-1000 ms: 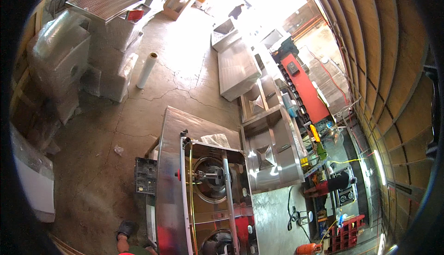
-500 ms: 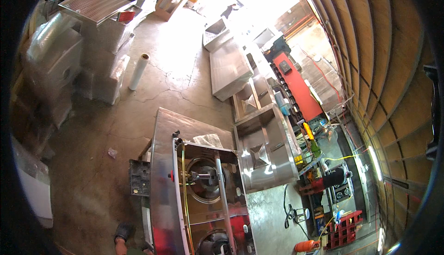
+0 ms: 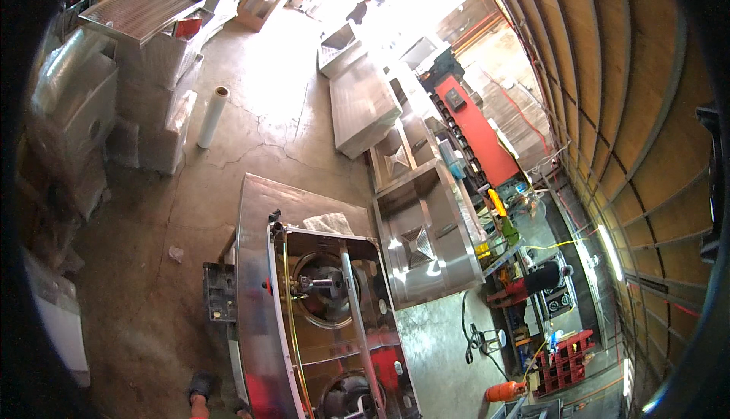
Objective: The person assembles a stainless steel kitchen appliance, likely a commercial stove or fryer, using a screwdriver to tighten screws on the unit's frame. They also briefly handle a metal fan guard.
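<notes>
Neither of my hands shows clearly in the head view. At the lower edge are my dark shoe (image 3: 201, 384) and part of my lower leg, beside a stainless steel bench (image 3: 255, 221). On that bench lies an open stove body (image 3: 319, 358) with round burner wells, burner parts and a brass-coloured gas pipe (image 3: 288, 305) along its left side. A white cloth (image 3: 327, 224) rests at the stove's far edge. A small patch of skin shows at the bottom beside the bench, too little of it to tell what it is.
Steel sink units (image 3: 426, 248) stand right of the bench. A dark crate (image 3: 220, 292) sits at its left side. An upright film roll (image 3: 214, 117) stands on the floor near wrapped goods (image 3: 72, 107). Right are an orange gas cylinder (image 3: 505, 392) and a red crate (image 3: 564, 362).
The whole view has shifted slightly, so the bench, stove and sinks sit a little further left. Nothing on the bench has visibly moved.
</notes>
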`<state>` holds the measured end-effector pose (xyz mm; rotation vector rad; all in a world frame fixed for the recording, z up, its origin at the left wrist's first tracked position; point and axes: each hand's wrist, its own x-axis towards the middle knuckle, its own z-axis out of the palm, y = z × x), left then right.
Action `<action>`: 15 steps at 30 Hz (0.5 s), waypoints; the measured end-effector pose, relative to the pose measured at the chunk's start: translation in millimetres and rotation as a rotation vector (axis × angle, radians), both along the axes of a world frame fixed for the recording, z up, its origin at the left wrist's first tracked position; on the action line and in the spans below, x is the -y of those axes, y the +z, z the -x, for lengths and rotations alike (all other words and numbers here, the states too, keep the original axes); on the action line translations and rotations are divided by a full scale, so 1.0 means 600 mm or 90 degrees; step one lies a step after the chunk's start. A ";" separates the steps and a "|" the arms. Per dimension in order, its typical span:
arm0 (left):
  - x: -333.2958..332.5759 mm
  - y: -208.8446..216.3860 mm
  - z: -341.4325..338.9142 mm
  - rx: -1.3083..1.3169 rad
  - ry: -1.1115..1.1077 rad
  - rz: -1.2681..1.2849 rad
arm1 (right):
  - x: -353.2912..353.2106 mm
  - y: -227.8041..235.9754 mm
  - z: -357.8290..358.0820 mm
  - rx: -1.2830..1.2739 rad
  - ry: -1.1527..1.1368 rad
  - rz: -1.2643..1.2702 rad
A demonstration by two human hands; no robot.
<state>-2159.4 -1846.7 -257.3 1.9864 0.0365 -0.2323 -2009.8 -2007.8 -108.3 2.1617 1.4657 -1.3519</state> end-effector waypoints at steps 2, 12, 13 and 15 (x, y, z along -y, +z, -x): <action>-0.010 0.000 -0.002 -0.001 0.001 -0.003 | -0.023 -0.009 -0.014 -0.034 -0.010 0.055; -0.009 -0.005 -0.007 0.000 -0.011 0.000 | -0.082 0.113 0.074 0.155 0.616 0.068; -0.009 -0.008 -0.006 0.000 -0.008 0.000 | -0.102 0.135 0.091 0.161 0.703 0.094; -0.015 -0.004 -0.006 -0.001 -0.009 0.001 | -0.089 0.118 0.079 0.169 0.726 0.057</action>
